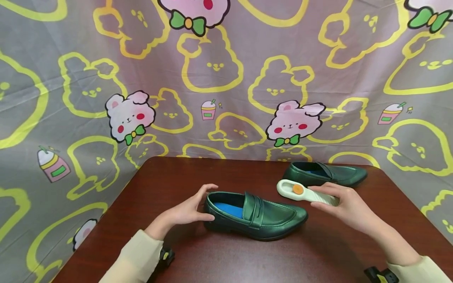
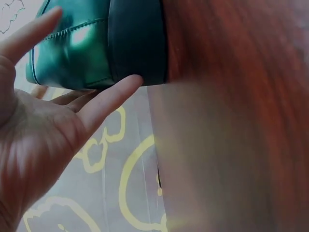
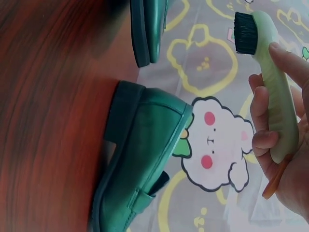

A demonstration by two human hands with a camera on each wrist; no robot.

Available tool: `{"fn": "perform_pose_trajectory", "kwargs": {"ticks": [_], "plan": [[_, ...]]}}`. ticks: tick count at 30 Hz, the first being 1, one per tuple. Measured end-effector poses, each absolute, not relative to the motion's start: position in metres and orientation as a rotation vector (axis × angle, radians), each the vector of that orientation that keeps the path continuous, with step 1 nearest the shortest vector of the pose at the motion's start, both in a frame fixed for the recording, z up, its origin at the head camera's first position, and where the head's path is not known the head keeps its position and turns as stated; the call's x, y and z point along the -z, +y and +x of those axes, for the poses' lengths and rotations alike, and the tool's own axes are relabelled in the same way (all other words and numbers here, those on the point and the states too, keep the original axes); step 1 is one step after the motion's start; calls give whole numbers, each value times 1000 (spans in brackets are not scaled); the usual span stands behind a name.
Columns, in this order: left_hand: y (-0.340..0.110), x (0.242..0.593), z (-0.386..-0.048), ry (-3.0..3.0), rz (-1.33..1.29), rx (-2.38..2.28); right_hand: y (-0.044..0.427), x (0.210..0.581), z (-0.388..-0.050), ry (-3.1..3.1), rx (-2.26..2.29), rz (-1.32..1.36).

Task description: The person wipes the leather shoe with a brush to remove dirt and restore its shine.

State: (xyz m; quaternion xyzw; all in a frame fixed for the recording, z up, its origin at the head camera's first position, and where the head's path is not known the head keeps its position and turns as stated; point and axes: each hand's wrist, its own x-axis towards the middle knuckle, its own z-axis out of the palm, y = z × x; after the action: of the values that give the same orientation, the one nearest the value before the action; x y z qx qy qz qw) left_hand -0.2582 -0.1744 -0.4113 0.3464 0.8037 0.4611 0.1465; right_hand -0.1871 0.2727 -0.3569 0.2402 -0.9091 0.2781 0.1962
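A dark green leather loafer (image 1: 277,214) with a blue insole stands on the table, its pointed toe to the right. My left hand (image 1: 187,210) is around its heel, thumb and fingers spread; in the left wrist view the fingers lie close against the heel (image 2: 137,46), though firm contact is hard to tell. Above the table, my right hand (image 1: 354,206) grips a pale green shoe brush (image 1: 308,193) by its handle. It has an orange button on top, and dark bristles (image 3: 245,34) show in the right wrist view. Nothing touches those bristles.
The matching green loafer (image 1: 348,175) stands at the table's back right, behind the brush. A brown wooden table (image 1: 184,173) lies under everything. Right behind it hangs a grey cloth (image 1: 240,84) printed with cartoon animals.
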Motion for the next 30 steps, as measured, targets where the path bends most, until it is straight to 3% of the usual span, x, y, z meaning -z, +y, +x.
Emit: {"fn": "perform_pose_trajectory", "kwargs": {"ticks": [22, 30], "plan": [[-175, 415, -263, 2255, 940, -1363, 212, 389, -233, -2627, -1140, 875], [-175, 415, -261, 2222, 862, -1381, 213, 399, -254, -2667, -1004, 736]]}}
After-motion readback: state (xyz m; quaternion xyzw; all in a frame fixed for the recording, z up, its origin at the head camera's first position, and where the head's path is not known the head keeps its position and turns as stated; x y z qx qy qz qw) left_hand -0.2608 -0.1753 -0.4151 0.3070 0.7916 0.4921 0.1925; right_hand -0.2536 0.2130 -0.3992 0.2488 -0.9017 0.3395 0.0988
